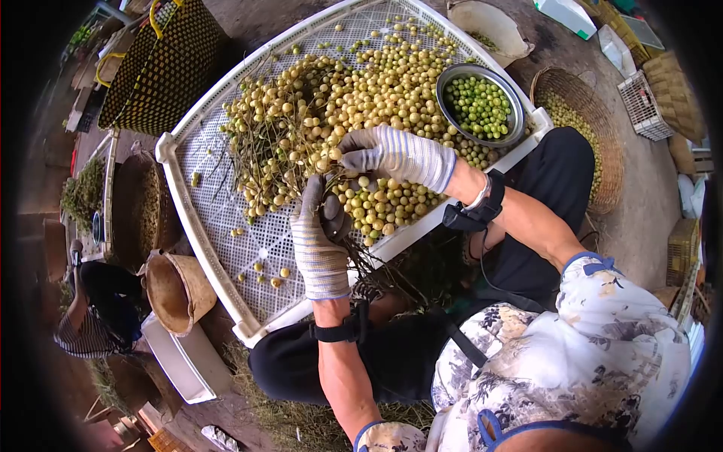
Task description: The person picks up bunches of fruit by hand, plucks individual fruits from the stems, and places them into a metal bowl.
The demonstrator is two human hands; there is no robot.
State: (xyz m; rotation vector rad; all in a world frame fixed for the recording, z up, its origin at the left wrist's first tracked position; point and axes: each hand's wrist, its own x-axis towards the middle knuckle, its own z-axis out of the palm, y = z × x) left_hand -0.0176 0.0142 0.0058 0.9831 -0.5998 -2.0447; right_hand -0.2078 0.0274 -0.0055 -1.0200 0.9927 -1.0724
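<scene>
Both my hands wear striped knit gloves with grey palms and fingers. My left hand point(322, 245) is closed around thin brown twigs point(365, 258), whose ends stick out below it over the front edge of the tray. Just above and to the right, my right hand point(399, 157) has its thumb and fingers pinched at a small yellow fruit point(335, 154) on the stems. A white perforated tray point(203, 192) lies before me, bearing many loose round fruits point(392, 87) and a heap of fruiting branches point(260, 143). A metal bowl point(441, 96) of greener fruits point(476, 105) stands at its right.
A wicker basket point(602, 120) of fruit stands right of my knee. A black-and-yellow woven bag point(169, 68) is at upper left. Left of the tray are a tan bucket point(181, 290), a white bin point(184, 361) and another person point(102, 309). Stripped twigs point(301, 422) lie below.
</scene>
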